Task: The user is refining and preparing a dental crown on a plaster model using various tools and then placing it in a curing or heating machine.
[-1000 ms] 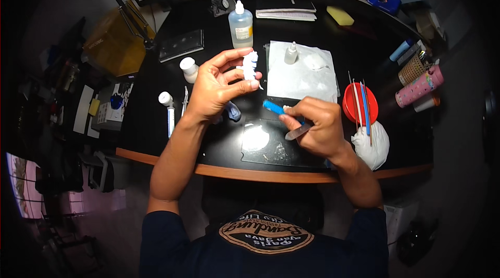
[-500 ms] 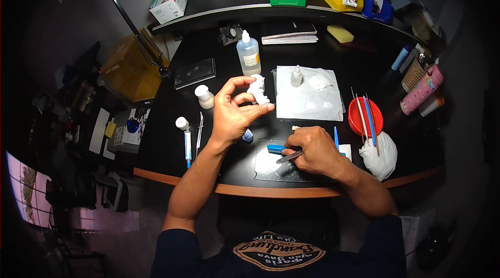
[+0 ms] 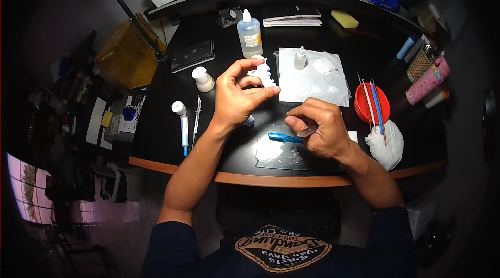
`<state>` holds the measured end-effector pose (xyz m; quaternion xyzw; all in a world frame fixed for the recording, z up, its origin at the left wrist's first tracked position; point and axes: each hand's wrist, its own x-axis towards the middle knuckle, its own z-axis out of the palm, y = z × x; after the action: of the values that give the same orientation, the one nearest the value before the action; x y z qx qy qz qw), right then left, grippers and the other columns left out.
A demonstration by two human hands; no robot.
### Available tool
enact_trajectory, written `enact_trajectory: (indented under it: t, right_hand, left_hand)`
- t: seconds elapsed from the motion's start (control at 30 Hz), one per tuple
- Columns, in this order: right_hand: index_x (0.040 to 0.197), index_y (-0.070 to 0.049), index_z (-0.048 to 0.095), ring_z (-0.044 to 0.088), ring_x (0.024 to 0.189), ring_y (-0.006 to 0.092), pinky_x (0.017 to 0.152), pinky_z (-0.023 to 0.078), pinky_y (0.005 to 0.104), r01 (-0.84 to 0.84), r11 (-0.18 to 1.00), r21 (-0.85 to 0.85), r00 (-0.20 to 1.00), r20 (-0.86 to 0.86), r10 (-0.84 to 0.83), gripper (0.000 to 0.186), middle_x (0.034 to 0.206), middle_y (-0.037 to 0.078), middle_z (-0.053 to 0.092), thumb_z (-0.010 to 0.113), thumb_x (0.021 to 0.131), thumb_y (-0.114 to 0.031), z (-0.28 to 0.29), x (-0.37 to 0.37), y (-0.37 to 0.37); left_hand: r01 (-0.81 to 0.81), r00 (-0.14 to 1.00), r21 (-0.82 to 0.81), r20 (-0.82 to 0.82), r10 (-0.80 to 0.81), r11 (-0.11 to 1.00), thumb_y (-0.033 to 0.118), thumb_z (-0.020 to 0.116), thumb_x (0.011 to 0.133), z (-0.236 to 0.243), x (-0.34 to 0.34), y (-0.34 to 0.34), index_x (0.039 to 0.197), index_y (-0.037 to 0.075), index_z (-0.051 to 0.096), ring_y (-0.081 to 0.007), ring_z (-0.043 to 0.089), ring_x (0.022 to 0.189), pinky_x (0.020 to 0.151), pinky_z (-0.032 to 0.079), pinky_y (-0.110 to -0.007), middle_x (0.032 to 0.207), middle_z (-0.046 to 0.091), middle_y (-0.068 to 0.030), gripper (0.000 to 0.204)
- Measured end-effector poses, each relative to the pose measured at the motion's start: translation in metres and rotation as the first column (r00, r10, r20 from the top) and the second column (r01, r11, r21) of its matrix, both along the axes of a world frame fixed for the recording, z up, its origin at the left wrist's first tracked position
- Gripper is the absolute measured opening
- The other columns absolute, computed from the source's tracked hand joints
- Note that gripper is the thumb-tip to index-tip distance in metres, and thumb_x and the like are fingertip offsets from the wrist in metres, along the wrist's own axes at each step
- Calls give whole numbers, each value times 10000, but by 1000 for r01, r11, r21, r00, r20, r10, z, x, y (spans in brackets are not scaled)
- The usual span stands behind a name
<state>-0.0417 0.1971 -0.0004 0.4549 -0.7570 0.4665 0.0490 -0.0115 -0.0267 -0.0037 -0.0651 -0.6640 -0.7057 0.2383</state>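
Observation:
Pinched between the fingertips and thumb of my left hand (image 3: 239,95) is a small white cast-like piece (image 3: 264,73). My right hand (image 3: 323,129) grips a metal spatula-like tool (image 3: 307,131), seen mostly at its flat handle. Just under it, a blue brush (image 3: 283,137) lies on a glass slab (image 3: 268,158). A small dropper bottle (image 3: 300,59) and some white powder sit on white paper (image 3: 313,90) beyond my hands. A blue object (image 3: 249,120) is partly hidden behind my left hand.
A large bottle (image 3: 249,38), white jar (image 3: 202,80) and blue-tipped syringe (image 3: 184,137) stand or lie at the left. A red bowl (image 3: 380,98) with sticks, a white bag (image 3: 388,150) and a pink tumbler (image 3: 427,82) are right. A lamp arm (image 3: 130,12) rises back left.
My right hand has let go of the blue brush, now on the slab, and lifted the metal tool. My left hand still holds the white piece, slightly shifted.

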Motion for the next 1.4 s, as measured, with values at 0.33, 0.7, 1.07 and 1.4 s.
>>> enact_trajectory:
  t: [0.33, 0.7, 1.07, 1.4]
  right_hand:
    - [924, 44, 720, 622, 687, 202, 635, 490, 327, -46, 953, -301, 998, 27, 56, 641, 896, 148, 660, 273, 1149, -357, -12, -12, -1]
    - [916, 9, 708, 638, 645, 111, 575, 472, 234, 152, 955, -254, 933, 356, -54, 873, 706, 28, 635, 129, 1105, -617, -5, -7, 8]
    - [1021, 7, 712, 687, 726, 117, 597, 501, 239, 82, 913, -399, 996, 55, -65, 109, 886, 97, 728, 740, 962, -80, -11, -12, 2]
    - [997, -41, 774, 703, 846, 136, 655, 518, 234, -45, 911, -409, 997, -75, 15, 130, 972, 100, 743, 812, 876, -12, -11, -16, -3]
  left_hand:
    - [56, 998, -56, 44, -54, 997, -139, 833, 776, 1, 3, 4, 1290, -100, 568, -174, 724, 997, 886, 664, -323, 1263, 636, -202, 580]
    - [45, 999, -81, 27, -43, 996, -69, 877, 752, 3, 7, 7, 1290, -79, 635, -140, 713, 949, 817, 669, -290, 1188, 665, -159, 590]
    - [135, 989, -99, 78, -128, 986, -64, 860, 770, 6, 10, 8, 1337, -86, 622, -150, 703, 962, 824, 665, -293, 1229, 657, -194, 615]
    - [196, 974, -174, 147, -172, 965, -88, 837, 778, 6, 13, 2, 1362, -72, 618, -154, 710, 983, 850, 649, -292, 1118, 700, -127, 623]
